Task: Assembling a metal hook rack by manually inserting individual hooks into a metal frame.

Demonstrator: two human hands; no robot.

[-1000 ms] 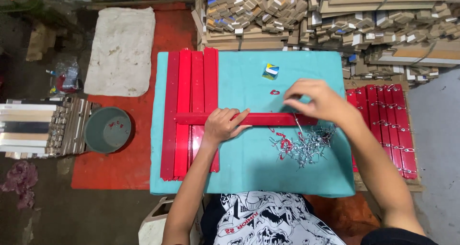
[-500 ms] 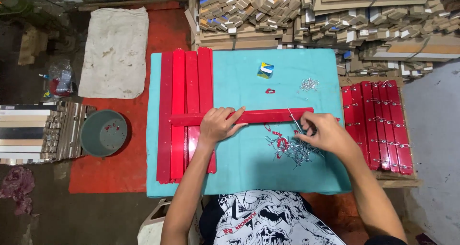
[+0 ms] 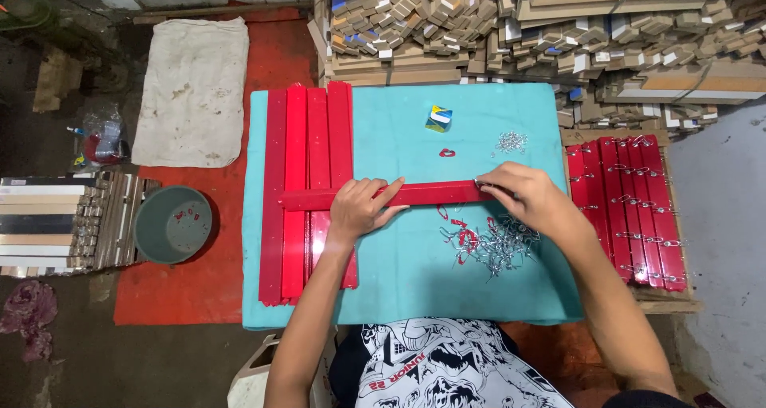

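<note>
On teal table (image 3: 399,296) | left hand (image 3: 361,208) flat, open, pressing red strip (image 3: 431,193) | right hand (image 3: 531,196) pinching strip's 3 o'clock end | metal clips (image 3: 495,244) at 5 o'clock

I'm looking at a small workshop: beyond the turquoise table (image 3: 399,296) sit stacked wooden moulding offcuts (image 3: 511,25).

Small box (image 3: 438,118), blue, yellow and white, upper centre of frame; clear plastic packet (image 3: 97,140), left edge.
</note>
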